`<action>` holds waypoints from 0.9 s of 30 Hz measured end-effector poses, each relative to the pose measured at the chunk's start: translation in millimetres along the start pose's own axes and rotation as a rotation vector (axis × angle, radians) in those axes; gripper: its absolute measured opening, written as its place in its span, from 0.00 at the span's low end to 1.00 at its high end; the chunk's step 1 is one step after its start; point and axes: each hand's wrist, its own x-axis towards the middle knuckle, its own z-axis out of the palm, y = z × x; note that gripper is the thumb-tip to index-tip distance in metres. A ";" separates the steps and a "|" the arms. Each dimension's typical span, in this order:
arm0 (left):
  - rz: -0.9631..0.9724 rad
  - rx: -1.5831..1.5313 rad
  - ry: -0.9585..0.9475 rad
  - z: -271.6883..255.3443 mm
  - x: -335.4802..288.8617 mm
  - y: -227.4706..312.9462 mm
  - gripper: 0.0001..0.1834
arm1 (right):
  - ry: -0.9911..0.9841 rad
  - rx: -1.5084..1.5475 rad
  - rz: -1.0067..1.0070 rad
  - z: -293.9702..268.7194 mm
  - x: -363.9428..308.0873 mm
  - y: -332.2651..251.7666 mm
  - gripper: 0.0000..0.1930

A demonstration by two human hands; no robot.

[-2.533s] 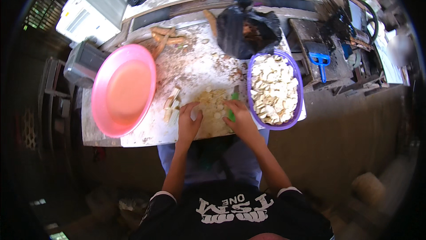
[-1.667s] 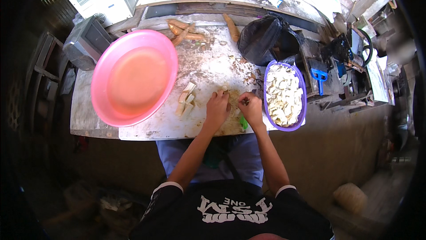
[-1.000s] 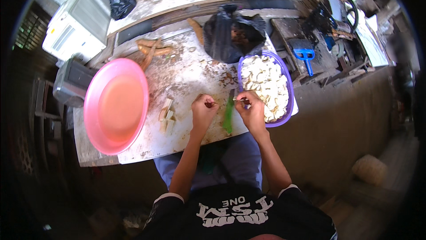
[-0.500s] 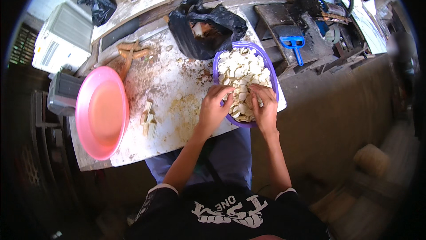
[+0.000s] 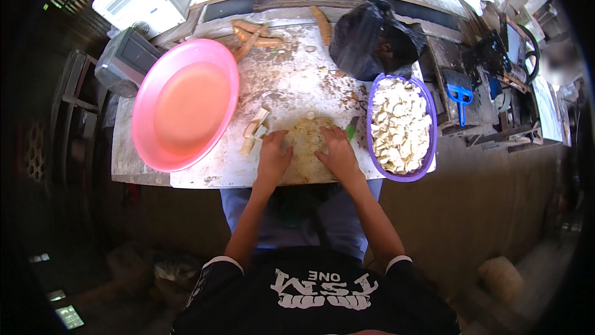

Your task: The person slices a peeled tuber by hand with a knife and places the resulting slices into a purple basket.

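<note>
Palm down at the front of the white table (image 5: 204,178), my left hand (image 5: 273,156) and my right hand (image 5: 338,154) face each other with their thumbs held apart from the fingers. Both look empty. A yellowish, wet-looking patch with thin scraps (image 5: 305,149) lies between them. Against my left fingertips are several peeled, stick-like root pieces (image 5: 253,132). Just beyond my right hand is a green-handled knife (image 5: 351,129), its blade hard to make out. To the right stands a purple oval basin (image 5: 372,149) full of white root slices (image 5: 401,125).
A pink basin (image 5: 144,125) of cloudy liquid stands at the left, beside a grey box-like machine (image 5: 128,61). Long brown roots (image 5: 257,40) and a black plastic bag (image 5: 375,40) lie at the back. A blue-handled scraper (image 5: 460,96) rests on the right-hand bench.
Both hands have left the slices in the purple basin and moved left onto the table. The view has shifted, uncovering the green-handled knife and another root at the back.
</note>
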 end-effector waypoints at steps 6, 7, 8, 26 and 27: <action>0.173 0.054 -0.054 33.0 18.1 12.6 0.21 | 0.051 -0.120 -0.070 9.3 7.9 9.2 0.24; 0.221 0.082 -0.077 38.1 22.3 14.4 0.19 | 0.061 -0.075 -0.115 10.7 8.7 12.4 0.22; 0.222 0.074 -0.067 43.3 26.0 16.5 0.19 | 0.061 -0.086 -0.121 10.5 10.1 15.7 0.22; 0.227 -0.068 0.145 50.1 26.8 32.7 0.11 | 0.184 0.349 -0.008 -24.5 8.9 21.0 0.06; 0.259 -0.019 0.130 53.7 32.2 33.1 0.11 | 0.256 0.381 -0.011 -31.3 8.7 18.2 0.07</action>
